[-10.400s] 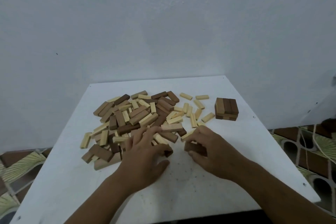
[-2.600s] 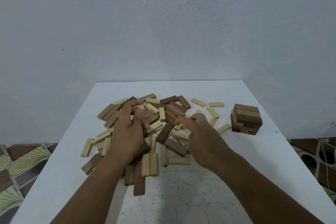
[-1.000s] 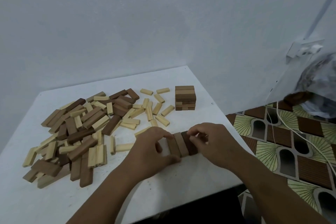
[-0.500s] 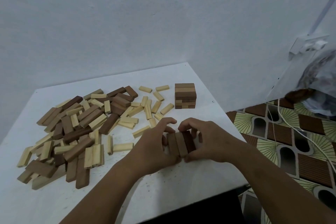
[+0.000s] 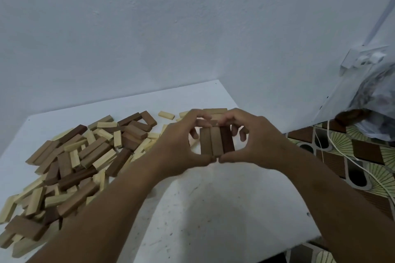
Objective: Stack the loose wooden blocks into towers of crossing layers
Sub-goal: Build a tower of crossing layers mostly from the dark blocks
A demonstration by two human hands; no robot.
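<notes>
Blocks (image 5: 85, 156): matt, smooth wood in pale and brown tones. Counter (image 5: 213, 209): white, matt, scuffed. Wall (image 5: 171, 28): matt, rough plaster. Floor (image 5: 352, 156): glossy patterned tile.

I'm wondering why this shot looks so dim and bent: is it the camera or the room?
Head view: likely both; the light is dull and bluish, with soft shadows on the white table under the arms and no glare. The wide lens bows the table's edges. The left hand, right hand and the three blocks between them look slightly soft, as does the loose pile.
</notes>
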